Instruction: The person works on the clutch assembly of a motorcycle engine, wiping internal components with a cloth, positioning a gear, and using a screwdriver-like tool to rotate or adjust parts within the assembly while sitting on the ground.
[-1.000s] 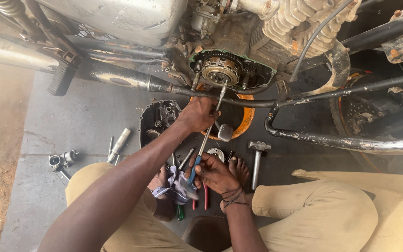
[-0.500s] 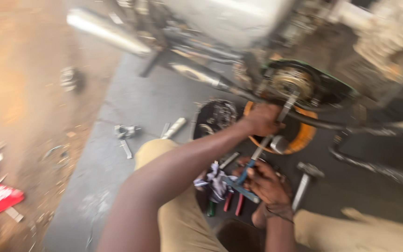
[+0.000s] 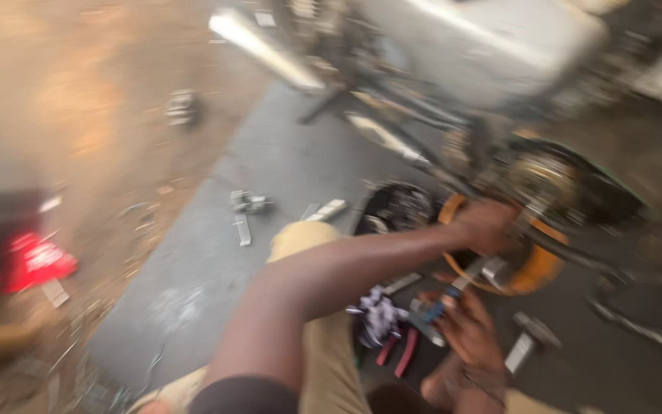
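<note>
The picture is smeared by motion, so fine detail is lost. The left hand is stretched far out to the open engine case, just above an orange pan, with the arm straight and reaching across the knee. Its fingers look curled around the upper end of a long tool, though the blur hides the grip itself. The right hand sits nearer, palm up, fingers bent around a blue-handled tool, just right of a rag and red-handled pliers.

To do this well, the tool should stay square on the part in the case, the left wrist in line with the shaft so it does not slip off. The far reach leaves little leverage, so a lean toward the engine would probably steady it. Keeping the pan under the case would catch drips.

A hammer lies near right on the mat; loose sockets lie left, well apart from both hands.
</note>
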